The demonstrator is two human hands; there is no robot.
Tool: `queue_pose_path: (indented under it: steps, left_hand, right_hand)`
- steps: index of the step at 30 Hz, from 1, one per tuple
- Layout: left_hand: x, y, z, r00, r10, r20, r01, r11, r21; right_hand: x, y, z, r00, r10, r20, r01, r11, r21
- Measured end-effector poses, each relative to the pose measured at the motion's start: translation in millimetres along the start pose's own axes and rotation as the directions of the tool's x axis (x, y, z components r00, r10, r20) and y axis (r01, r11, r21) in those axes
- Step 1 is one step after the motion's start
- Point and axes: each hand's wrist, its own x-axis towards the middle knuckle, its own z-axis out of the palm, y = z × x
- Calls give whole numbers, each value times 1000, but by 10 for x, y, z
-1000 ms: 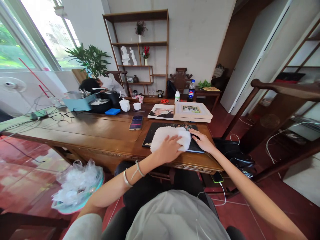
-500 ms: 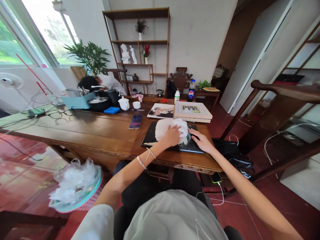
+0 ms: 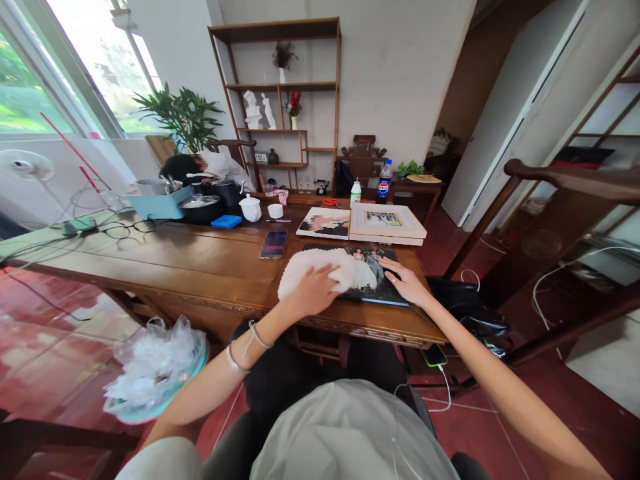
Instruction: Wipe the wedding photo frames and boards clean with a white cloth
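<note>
A dark photo picture (image 3: pixel 376 280) lies flat on the wooden table (image 3: pixel 200 260) in front of me. My left hand (image 3: pixel 313 291) presses a white cloth (image 3: pixel 305 265) down on the picture's left part, fingers curled over the cloth. My right hand (image 3: pixel 407 283) rests flat on the picture's right edge, fingers stretched out, a ring on one finger. Two bracelets sit on my left wrist.
A white framed picture (image 3: pixel 386 222) and an unframed photo print (image 3: pixel 324 223) lie just beyond. A phone (image 3: pixel 273 245), teapot (image 3: pixel 251 208), pots, cables and a blue box sit further along the table. A person sits at the far end. A basket of plastic (image 3: pixel 154 370) stands on the floor left.
My left hand has swept the cloth from the picture's upper middle down to its left edge. My right hand has stayed in place.
</note>
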Motion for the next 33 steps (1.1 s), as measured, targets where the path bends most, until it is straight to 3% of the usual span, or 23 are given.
queue_pose_path:
  steps: [4, 7, 14, 18, 21, 28, 33]
  left_hand:
    - [194, -485, 130, 991, -84, -101, 87, 996, 24]
    - [161, -539, 195, 987, -113, -117, 118, 992, 35]
    - [-359, 83, 94, 996, -81, -31, 83, 995, 58]
    - [-417, 357, 58, 998, -41, -37, 45, 994, 104]
    - [-176, 363, 69, 999, -27, -40, 31, 993, 110]
    - [805, 116, 207, 995, 37, -92, -29, 996, 86]
    - [1074, 220, 247, 994, 30, -105, -25, 998, 51]
  right_hand:
    - [-4, -5, 2, 1000, 3, 0, -3, 1000, -3]
    - [-7, -14, -4, 1000, 2, 3, -2, 1000, -2]
    - [1, -39, -25, 1000, 12, 25, -12, 1000, -15]
    - [-3, -39, -25, 1000, 16, 21, -16, 1000, -18]
    - [-8, -36, -23, 1000, 12, 8, -11, 1000, -7]
    - [-8, -12, -18, 1000, 6, -3, -6, 1000, 19]
    - [-5, -23, -20, 1000, 20, 7, -20, 1000, 12]
